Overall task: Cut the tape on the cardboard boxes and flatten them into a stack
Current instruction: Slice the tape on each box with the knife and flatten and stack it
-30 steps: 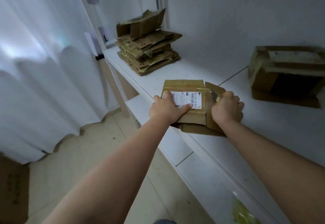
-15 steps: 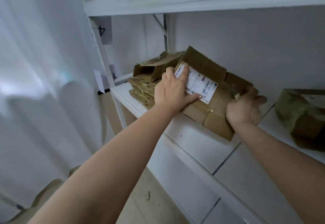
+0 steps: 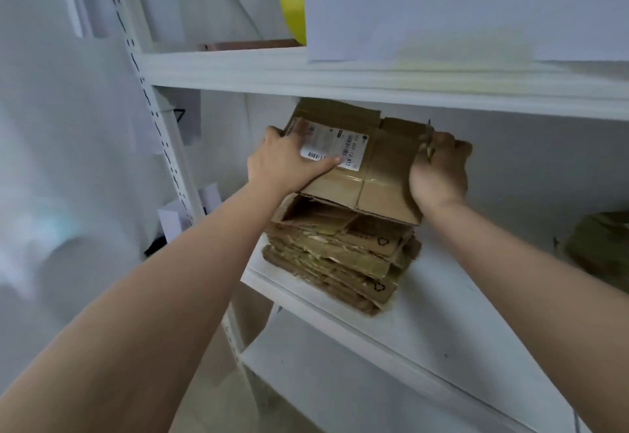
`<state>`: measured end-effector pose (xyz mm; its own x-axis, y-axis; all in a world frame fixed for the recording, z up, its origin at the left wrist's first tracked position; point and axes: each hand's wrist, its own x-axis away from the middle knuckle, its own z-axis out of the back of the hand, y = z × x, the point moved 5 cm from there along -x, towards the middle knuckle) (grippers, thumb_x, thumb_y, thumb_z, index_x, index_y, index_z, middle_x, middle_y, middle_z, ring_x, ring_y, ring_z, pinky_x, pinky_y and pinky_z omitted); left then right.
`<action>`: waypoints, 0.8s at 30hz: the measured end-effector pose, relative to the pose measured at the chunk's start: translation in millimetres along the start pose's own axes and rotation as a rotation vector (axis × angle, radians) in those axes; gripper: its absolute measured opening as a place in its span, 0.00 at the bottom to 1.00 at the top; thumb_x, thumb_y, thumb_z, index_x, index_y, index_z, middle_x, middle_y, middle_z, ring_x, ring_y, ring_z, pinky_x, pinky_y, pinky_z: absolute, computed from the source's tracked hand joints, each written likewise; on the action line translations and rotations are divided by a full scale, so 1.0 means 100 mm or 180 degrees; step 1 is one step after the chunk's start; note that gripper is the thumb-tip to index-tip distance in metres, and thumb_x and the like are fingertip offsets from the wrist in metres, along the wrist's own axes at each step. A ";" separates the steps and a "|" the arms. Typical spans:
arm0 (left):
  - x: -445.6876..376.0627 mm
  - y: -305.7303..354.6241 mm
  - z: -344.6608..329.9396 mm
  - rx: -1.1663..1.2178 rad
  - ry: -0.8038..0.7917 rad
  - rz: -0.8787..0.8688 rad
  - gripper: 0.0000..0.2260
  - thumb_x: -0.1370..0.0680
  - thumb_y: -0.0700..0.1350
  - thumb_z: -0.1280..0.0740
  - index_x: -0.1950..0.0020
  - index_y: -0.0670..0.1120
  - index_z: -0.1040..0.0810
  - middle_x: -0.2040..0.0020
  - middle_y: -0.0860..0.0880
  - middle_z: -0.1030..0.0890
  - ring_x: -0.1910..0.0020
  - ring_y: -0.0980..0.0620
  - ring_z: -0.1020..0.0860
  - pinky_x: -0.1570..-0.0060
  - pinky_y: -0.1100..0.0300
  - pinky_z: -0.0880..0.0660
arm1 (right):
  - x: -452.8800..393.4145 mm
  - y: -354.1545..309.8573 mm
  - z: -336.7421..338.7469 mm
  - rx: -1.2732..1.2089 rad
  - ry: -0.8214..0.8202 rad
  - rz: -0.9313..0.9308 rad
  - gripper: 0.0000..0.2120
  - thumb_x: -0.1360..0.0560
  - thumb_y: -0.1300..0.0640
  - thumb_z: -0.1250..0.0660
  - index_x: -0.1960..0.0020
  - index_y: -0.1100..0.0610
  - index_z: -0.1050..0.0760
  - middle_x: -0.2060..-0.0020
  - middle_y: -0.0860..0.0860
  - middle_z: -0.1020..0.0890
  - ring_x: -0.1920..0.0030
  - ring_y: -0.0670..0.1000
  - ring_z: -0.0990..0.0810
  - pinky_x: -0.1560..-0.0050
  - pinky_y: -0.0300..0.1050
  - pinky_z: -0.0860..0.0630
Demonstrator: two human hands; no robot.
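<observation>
Flattened cardboard box with a white shipping label sits tilted atop the stack of flattened boxes on the white shelf, both hands on it. Half a second ago it was held in the air in front of the stack, and a second ago it lay on the shelf nearer the person. The left hand lies across the label end, fingers fairly straight and spread, thumb pressed on the label; its grip is wide, pressing rather than clasping. The right hand grips the box's right edge with curled fingers, and a thin blade-like tool pokes up out of the same grip; it is too blurred to tell what kind of tool. The view has swung upward since the earlier pictures, bringing an upper shelf into frame, carrying a yellow object and white sheets. Another cardboard box is partly visible at the right edge.
</observation>
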<state>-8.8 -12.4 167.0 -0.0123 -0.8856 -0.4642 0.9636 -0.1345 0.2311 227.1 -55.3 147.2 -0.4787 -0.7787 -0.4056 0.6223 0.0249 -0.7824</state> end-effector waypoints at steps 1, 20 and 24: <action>-0.08 -0.12 -0.01 0.0103 -0.0018 0.0030 0.38 0.33 0.77 0.42 0.30 0.57 0.35 0.41 0.43 0.30 0.45 0.40 0.25 0.54 0.53 0.28 | -0.02 -0.08 -0.10 -0.0055 -0.0052 0.0024 0.15 0.19 0.54 0.45 0.34 0.53 0.33 0.36 0.57 0.36 0.47 0.61 0.24 0.48 0.44 0.33; -0.39 -0.31 -1.26 0.0178 -0.1186 -0.0331 0.41 0.32 0.77 0.43 0.24 0.57 0.39 0.30 0.39 0.32 0.35 0.38 0.28 0.42 0.47 0.27 | -0.14 0.32 -0.98 0.2287 -0.0664 -0.0135 0.19 0.21 0.52 0.45 0.31 0.54 0.37 0.32 0.58 0.37 0.33 0.62 0.37 0.43 0.53 0.33; -0.38 -0.32 -1.42 -0.0191 -0.1250 -0.0599 0.43 0.33 0.78 0.46 0.23 0.58 0.43 0.28 0.41 0.34 0.31 0.38 0.34 0.39 0.46 0.31 | -0.01 0.58 -1.24 0.2304 -0.1196 0.0353 0.26 0.21 0.47 0.47 0.24 0.45 0.47 0.23 0.50 0.50 0.24 0.60 0.54 0.27 0.62 0.51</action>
<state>-0.8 88.7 56.2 -0.2785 -0.9516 -0.1304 0.9485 -0.2938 0.1183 186.9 25.1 43.3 -0.2318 -0.9566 -0.1767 0.9606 -0.1965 -0.1965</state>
